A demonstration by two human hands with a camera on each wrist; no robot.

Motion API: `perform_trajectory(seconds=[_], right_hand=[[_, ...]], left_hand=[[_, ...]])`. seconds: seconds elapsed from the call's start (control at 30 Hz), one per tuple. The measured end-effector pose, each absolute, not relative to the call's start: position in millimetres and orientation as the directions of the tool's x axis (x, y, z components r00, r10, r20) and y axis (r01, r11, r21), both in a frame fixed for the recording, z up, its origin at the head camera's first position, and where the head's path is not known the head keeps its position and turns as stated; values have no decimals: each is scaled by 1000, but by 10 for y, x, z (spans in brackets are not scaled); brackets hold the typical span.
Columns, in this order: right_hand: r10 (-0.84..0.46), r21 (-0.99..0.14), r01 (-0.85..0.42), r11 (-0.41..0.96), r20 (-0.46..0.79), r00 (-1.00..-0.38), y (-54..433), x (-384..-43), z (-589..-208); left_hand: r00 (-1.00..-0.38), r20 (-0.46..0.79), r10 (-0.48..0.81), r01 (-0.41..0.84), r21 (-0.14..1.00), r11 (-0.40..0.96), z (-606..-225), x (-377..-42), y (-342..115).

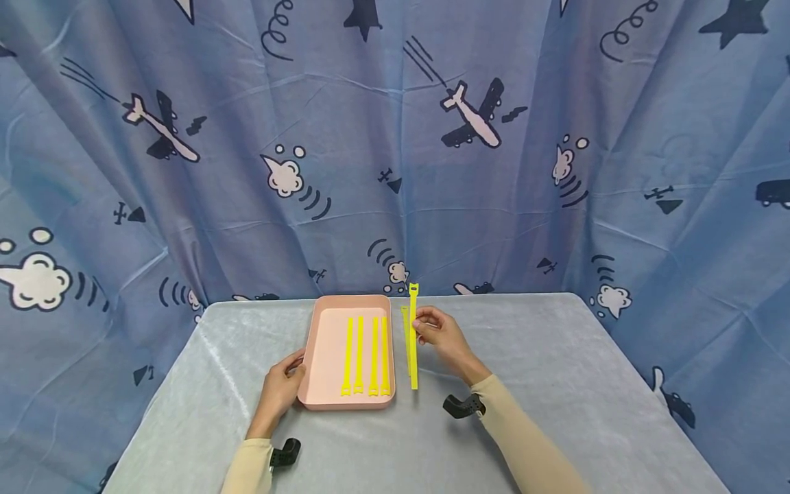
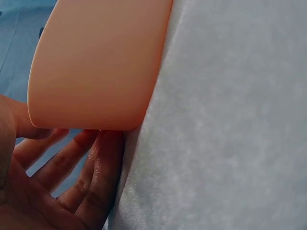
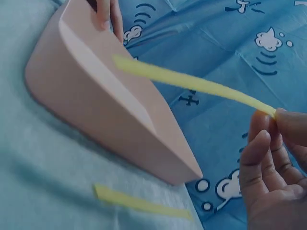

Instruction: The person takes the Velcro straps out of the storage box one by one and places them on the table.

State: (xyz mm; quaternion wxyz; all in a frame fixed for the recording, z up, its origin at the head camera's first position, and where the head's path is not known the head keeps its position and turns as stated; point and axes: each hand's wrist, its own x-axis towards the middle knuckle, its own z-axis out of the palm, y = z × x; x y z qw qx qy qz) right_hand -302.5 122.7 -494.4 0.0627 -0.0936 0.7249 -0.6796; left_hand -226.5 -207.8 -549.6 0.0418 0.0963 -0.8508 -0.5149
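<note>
My right hand [image 1: 446,337] pinches a yellow hook-and-loop cable strap [image 1: 414,357] between thumb and fingers. The strap has a slotted head at its far end and hangs just right of the pink tray [image 1: 311,343]. In the right wrist view, the free end of the held strap [image 3: 192,85] reaches toward the tray. Another yellow strap [image 3: 139,203] lies on the table beside the tray, partly behind the held one in the head view. My left hand [image 1: 281,391] grips the tray's left edge. Inside the tray, several yellow straps [image 1: 374,357] lie lengthwise, side by side, toward its right half.
A grey cloth covers the table [image 1: 531,357]. Behind it and at both sides hangs a blue curtain [image 1: 345,226] printed with airplanes and clouds. Black wrist bands [image 1: 459,406] sit on both forearms.
</note>
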Motion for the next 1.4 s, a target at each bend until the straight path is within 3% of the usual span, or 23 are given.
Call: perform_trajectory(seconds=[0.63,1.4], right_hand=[[-166,-992,66,104,-83,-983,1503,-3258,-5160],[-87,-962,137,235,-161,-983,1409,-3560,-5384]], left_hand=[[-980,-30,-195,-116,888,445,-5483,-2249,-2056],[-981,-11,-195,-100,885,455,-5469,-2240,-2064]])
